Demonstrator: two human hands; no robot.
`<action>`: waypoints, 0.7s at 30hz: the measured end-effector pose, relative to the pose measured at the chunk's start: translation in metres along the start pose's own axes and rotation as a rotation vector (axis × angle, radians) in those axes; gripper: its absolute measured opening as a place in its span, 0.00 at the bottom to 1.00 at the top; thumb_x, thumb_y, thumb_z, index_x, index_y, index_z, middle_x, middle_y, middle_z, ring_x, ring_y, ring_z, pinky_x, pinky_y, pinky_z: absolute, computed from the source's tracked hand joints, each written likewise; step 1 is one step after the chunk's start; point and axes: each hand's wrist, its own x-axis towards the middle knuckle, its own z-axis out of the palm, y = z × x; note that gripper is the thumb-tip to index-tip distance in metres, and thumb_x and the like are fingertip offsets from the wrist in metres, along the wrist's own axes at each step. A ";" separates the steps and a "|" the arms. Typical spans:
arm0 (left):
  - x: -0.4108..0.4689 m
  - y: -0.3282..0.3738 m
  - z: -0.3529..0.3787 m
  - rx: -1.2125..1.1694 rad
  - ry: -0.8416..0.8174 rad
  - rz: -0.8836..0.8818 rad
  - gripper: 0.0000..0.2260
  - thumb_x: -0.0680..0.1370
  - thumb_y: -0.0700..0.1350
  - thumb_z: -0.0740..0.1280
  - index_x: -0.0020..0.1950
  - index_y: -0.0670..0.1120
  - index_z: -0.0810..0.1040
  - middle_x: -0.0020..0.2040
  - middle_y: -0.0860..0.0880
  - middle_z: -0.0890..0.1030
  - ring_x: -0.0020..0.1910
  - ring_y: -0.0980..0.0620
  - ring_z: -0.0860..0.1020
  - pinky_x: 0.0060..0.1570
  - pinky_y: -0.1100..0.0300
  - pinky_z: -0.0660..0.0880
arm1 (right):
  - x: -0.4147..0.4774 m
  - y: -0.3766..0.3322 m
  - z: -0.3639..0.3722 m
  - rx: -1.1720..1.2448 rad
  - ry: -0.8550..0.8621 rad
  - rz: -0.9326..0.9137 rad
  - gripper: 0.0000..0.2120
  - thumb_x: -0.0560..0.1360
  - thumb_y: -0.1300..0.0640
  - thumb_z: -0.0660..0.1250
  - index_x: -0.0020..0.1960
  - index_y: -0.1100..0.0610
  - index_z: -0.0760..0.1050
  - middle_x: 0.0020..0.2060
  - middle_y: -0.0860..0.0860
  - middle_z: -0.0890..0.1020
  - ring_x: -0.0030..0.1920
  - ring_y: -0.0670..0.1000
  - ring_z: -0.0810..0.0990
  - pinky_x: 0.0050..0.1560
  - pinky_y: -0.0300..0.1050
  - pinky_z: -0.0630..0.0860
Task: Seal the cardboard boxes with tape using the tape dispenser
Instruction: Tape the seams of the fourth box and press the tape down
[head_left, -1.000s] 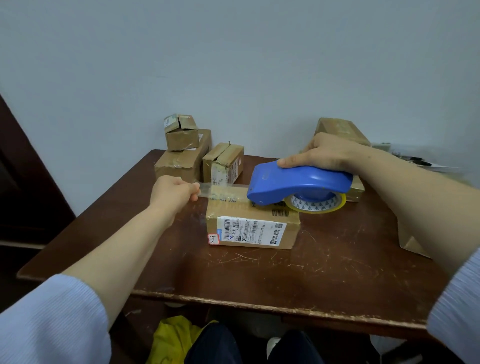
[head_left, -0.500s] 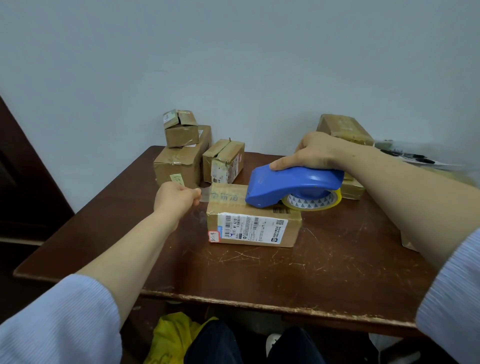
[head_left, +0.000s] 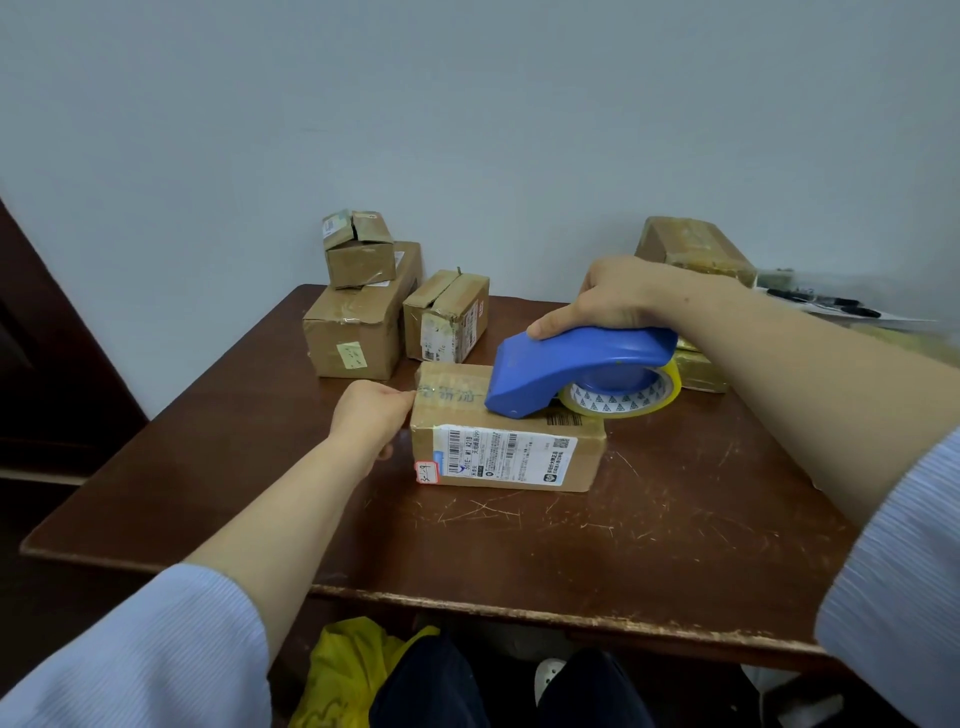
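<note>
**poster1:** On the brown surface (head_left: 571, 535) right in front of you sits the cardboard box (head_left: 506, 457), label side facing you. What are your hands doing?

**poster2:** Your right hand (head_left: 618, 296) has its fingers wrapped over the blue tape dispenser (head_left: 571, 364), nose down on the box top. Your left hand (head_left: 371, 415) pinches the tape (head_left: 452, 394) at the box's top-left edge.

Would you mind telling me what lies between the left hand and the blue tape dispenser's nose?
In the head view, a strip of clear tape spans that stretch along the cardboard box top.
</note>
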 end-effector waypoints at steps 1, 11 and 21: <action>0.001 0.001 0.001 0.004 -0.012 -0.016 0.12 0.77 0.46 0.67 0.35 0.42 0.76 0.31 0.45 0.72 0.29 0.49 0.65 0.28 0.61 0.60 | 0.000 0.000 0.000 -0.003 -0.001 -0.002 0.27 0.66 0.33 0.69 0.29 0.57 0.69 0.28 0.53 0.72 0.29 0.52 0.70 0.33 0.44 0.65; 0.014 -0.004 -0.012 0.279 0.116 0.114 0.14 0.75 0.53 0.69 0.54 0.46 0.80 0.53 0.45 0.81 0.54 0.42 0.79 0.50 0.49 0.78 | -0.002 -0.001 -0.001 -0.008 -0.003 0.007 0.27 0.66 0.33 0.69 0.31 0.58 0.70 0.30 0.53 0.72 0.31 0.52 0.71 0.34 0.44 0.65; -0.001 0.021 0.030 0.695 0.086 0.305 0.17 0.81 0.49 0.56 0.61 0.37 0.71 0.60 0.39 0.76 0.55 0.40 0.75 0.48 0.51 0.71 | -0.003 -0.003 -0.001 -0.034 -0.025 0.015 0.28 0.67 0.31 0.67 0.32 0.58 0.70 0.30 0.53 0.73 0.30 0.52 0.71 0.33 0.44 0.65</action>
